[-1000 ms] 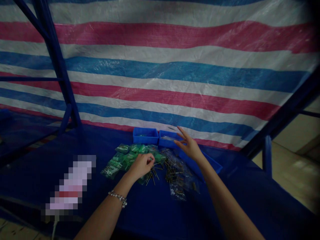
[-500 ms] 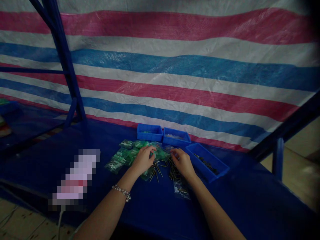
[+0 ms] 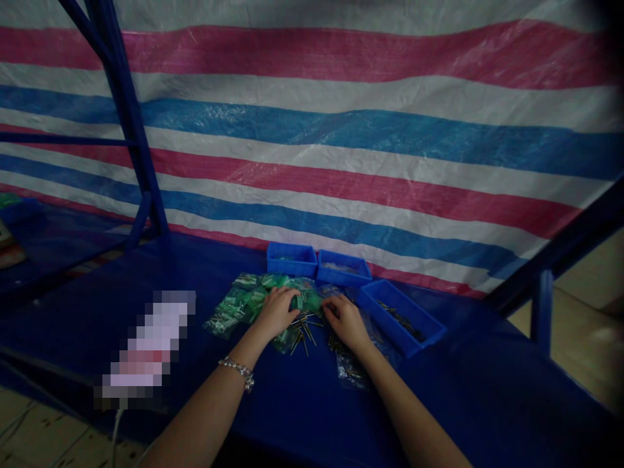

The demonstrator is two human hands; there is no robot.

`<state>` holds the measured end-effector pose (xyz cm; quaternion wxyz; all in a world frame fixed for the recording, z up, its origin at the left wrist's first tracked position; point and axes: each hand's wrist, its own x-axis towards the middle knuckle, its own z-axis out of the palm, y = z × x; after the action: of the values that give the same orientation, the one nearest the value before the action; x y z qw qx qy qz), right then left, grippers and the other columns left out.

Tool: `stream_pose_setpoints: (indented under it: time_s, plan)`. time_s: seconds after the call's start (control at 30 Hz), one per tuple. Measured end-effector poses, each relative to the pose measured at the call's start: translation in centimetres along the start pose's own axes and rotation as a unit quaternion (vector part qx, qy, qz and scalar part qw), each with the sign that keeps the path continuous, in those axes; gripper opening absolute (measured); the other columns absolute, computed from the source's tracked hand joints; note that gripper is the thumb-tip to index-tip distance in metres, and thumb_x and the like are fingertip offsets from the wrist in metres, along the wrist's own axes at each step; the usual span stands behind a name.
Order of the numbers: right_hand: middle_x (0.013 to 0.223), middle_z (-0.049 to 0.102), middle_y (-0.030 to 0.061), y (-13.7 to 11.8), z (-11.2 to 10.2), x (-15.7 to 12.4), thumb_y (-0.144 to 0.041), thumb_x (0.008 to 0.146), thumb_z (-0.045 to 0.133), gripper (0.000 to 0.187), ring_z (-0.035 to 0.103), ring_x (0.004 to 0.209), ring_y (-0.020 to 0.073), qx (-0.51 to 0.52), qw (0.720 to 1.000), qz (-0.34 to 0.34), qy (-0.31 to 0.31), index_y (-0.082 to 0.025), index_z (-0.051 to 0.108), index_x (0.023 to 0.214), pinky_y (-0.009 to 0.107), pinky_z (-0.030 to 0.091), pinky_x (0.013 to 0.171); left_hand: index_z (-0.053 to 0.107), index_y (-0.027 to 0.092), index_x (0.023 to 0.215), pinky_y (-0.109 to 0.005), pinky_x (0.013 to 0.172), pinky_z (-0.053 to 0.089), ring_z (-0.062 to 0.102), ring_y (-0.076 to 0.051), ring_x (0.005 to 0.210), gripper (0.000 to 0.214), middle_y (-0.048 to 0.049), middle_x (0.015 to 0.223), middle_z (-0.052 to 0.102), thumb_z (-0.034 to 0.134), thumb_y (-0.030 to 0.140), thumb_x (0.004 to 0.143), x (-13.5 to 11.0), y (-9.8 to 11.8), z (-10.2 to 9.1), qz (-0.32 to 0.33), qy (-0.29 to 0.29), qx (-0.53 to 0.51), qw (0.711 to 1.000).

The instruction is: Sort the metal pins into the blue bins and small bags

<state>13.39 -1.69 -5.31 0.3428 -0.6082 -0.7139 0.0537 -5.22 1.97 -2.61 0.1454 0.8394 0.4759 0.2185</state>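
My left hand [image 3: 279, 314] is curled at a small clear plastic bag with green printing [image 3: 308, 300], its thumb and forefinger at the bag's near edge. From the other side my right hand [image 3: 348, 325] reaches to the same bag's right end with bent fingers; what they pinch is too dark to make out. Between the hands, thin dark-and-gold metal rods [image 3: 304, 333] lie fanned out on the blue tabletop [image 3: 297, 403]. More rods are partly hidden under my right hand. Green-printed bags [image 3: 234, 305] are heaped left of my left hand.
Two blue bins [image 3: 291, 260] [image 3: 344, 268] stand at the back; a longer blue bin [image 3: 402, 318] on the right holds dark rods. Clear bags [image 3: 351, 370] lie by my right wrist. A blurred-out object [image 3: 149, 351] lies left. A striped sheet [image 3: 341, 149] hangs behind.
My right hand has moved left, closer to my left hand and the green-printed bag. My left hand has shifted only slightly.
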Motion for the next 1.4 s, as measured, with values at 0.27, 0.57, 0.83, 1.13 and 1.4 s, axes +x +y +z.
stream_pose_setpoints:
  time_s: [0.27,0.57,0.83,1.13,1.4]
  plan:
    - [0.07,0.051,0.0015,-0.2,0.1,0.1,-0.017,0.075,0.044,0.015,0.05,0.061,0.0135,-0.014,1.0,0.003,-0.009,-0.02,0.058,0.081,0.023,0.038,0.058,0.057,0.014,0.094,-0.035,0.078,0.041,0.052,-0.029,0.093,0.039,-0.0153,0.094,0.058,0.07,0.018,0.058,3.0,2.7,-1.3,-0.01,-0.085,0.106,0.991]
    - [0.07,0.052,0.0018,-0.4,0.0,0.2,-0.016,0.074,0.045,0.014,0.05,0.063,0.0138,-0.034,0.999,0.006,0.002,-0.02,0.057,0.079,0.023,0.038,0.059,0.054,0.016,0.104,-0.047,0.085,0.033,0.038,-0.034,0.107,0.048,-0.0152,0.106,0.048,0.062,0.041,0.064,2.7,1.8,0.1,0.006,-0.056,0.077,0.995]
    - [0.077,0.055,0.0032,-0.6,-0.1,0.0,-0.024,0.078,0.045,0.019,0.051,0.065,0.0146,0.008,1.0,0.004,0.02,-0.019,0.056,0.093,0.024,0.039,0.061,0.056,0.013,0.09,-0.032,0.074,0.041,0.056,-0.021,0.081,0.024,-0.0103,0.083,0.059,0.034,0.021,0.083,3.0,1.9,0.4,0.05,0.083,-0.005,0.995]
    - [0.065,0.054,0.0009,-1.0,-0.6,0.1,-0.041,0.078,0.046,0.028,0.049,0.057,0.0124,0.183,0.979,0.049,0.078,-0.015,0.055,0.082,0.022,0.037,0.053,0.048,0.011,0.093,-0.018,0.041,0.037,0.054,-0.009,0.044,0.018,-0.0016,0.068,0.057,0.04,0.023,0.083,4.1,2.0,2.7,-0.028,-0.006,-0.412,0.911]
    - [0.047,0.044,-0.0034,-0.1,-0.4,0.2,-0.039,0.072,0.053,0.028,0.04,0.046,0.0101,0.201,0.974,0.078,0.076,-0.017,0.046,0.056,0.021,0.029,0.045,0.049,0.012,0.09,-0.018,0.042,0.035,0.052,-0.011,0.043,0.021,0.0014,0.056,0.051,0.041,0.03,0.082,3.4,1.9,4.2,-0.005,-0.011,-0.34,0.94]
